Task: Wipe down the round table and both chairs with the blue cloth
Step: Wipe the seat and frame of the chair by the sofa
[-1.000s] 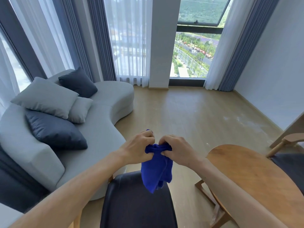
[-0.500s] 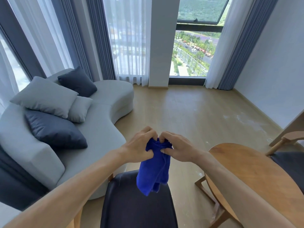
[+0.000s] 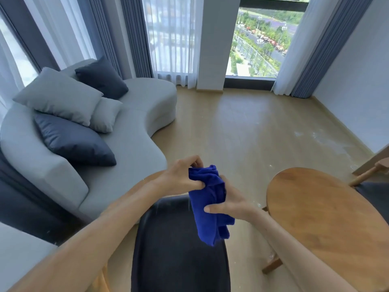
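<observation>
The left hand is gripping the top of the blue cloth, its fingers and thumb curled round the bunched upper edge. The right hand is holding the cloth lower down, thumb lying across the front of the fabric and fingers wrapped behind it. The cloth is hanging crumpled between the 2 hands, its loose end dangling in the air above the dark seat of the near chair, not touching it.

That chair is sitting directly below the hands, its dark padded seat filling the lower middle of the view. To the right, the round wooden surface is standing just beside the right forearm, with a wooden leg showing under its near edge. Beyond the surface, at the right edge, part of the 2nd chair is showing: a wooden arm and a strip of dark seat.

On the left, a curved grey sofa is carrying 4 cushions, 2 light grey and 2 dark. A pale wood floor is stretching toward a tall window flanked by sheer and grey-blue curtains.
</observation>
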`<state>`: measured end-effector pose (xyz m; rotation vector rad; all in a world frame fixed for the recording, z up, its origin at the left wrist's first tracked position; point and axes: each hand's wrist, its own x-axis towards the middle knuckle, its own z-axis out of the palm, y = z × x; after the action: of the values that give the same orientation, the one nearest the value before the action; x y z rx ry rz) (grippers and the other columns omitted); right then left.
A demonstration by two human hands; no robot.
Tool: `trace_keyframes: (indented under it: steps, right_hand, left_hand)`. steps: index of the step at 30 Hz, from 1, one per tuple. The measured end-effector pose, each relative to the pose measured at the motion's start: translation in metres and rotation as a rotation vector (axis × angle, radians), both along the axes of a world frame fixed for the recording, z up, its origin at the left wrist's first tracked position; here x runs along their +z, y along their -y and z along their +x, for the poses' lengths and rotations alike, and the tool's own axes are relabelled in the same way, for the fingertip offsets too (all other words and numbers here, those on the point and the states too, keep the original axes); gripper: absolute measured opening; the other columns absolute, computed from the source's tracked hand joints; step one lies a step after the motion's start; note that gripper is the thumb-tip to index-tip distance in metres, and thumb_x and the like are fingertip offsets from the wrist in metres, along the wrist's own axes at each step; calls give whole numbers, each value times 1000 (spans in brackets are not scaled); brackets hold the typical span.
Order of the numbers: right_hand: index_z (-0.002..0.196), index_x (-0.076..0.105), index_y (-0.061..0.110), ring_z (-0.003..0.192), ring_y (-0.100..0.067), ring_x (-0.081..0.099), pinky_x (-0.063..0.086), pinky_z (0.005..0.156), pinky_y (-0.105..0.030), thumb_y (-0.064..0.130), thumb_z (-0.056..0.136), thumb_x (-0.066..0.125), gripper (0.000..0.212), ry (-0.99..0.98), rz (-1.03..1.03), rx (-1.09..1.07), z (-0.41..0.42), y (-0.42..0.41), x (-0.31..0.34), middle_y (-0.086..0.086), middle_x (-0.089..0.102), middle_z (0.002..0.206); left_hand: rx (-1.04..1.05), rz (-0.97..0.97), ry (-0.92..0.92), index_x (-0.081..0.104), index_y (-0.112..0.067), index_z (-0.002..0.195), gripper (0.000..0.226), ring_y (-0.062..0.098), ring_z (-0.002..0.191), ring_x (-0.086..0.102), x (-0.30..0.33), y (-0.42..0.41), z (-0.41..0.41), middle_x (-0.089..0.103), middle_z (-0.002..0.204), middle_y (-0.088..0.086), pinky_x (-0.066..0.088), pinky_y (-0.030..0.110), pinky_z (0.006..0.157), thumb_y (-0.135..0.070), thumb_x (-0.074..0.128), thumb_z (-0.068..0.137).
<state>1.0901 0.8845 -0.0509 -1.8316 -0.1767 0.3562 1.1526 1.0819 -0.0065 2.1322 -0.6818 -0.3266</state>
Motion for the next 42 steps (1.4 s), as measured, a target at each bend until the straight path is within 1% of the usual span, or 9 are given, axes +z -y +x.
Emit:
trace_keyframes:
  steps: [4,7,12,16,20,23,28,33,42]
  right_hand:
    - [112,48,37,93,2,60,51,73,-14,10,75,78,55,33,-163,-80,2,-7,-46,7,60,110]
    - [101,56,35,88,-4,57,47,72,-11,14,74,78,41,76,-298,-66,7,-14,-89,5,57,101]
    - [119,56,27,99,-3,52,43,86,-16,25,83,69,38,86,-511,42,15,-33,-179,13,52,113]
    - [122,56,22,98,-16,54,45,85,-28,23,84,67,40,199,-808,106,32,-51,-253,5,58,111]
    - [104,68,9,76,-27,60,51,63,-36,-2,52,77,54,485,-1123,80,35,-73,-337,-7,65,96]
    - [95,68,8,71,-27,59,51,61,-35,-2,42,76,54,515,-1288,199,12,-82,-395,-10,63,88]
    - [111,68,5,93,-36,63,53,81,-50,8,43,82,70,347,-1306,334,-21,-81,-424,-18,64,108]
    - [119,63,25,121,-36,55,46,96,-57,64,55,75,76,335,-1175,618,8,-49,-403,-16,54,135]
    - [135,53,27,121,-36,55,51,90,-53,62,53,79,92,254,-1176,664,1,-48,-421,-20,47,142]
  left_hand:
    - [66,-8,-92,55,-27,92,26,-2,74,59,-49,-18,-2,64,84,-11,46,11,62,-21,75,75]
    - [122,14,-169,55,-31,94,29,2,82,63,-107,-34,-4,66,89,-10,55,22,72,-28,77,75]
    - [219,177,-221,50,-45,103,30,-1,101,57,-211,-72,-12,59,108,-22,50,20,86,-37,70,83]
    - [520,373,-89,56,-28,114,24,9,106,56,-260,-125,8,60,115,-8,48,27,92,-25,62,90]
    - [631,534,171,59,-14,109,20,16,97,47,-277,-170,38,56,106,3,39,28,83,-14,59,89]
    - [616,704,233,56,-7,112,25,25,100,47,-291,-190,56,54,110,11,37,35,85,-15,58,88]
    - [567,852,249,53,-4,113,32,31,96,49,-305,-201,68,51,108,16,41,44,86,-24,56,88]
    - [524,918,108,41,-10,132,47,31,109,51,-315,-206,83,49,124,16,40,46,95,-36,46,93]
    - [338,1000,56,-4,-27,152,64,34,137,35,-342,-206,114,26,155,13,31,49,110,-41,30,100]
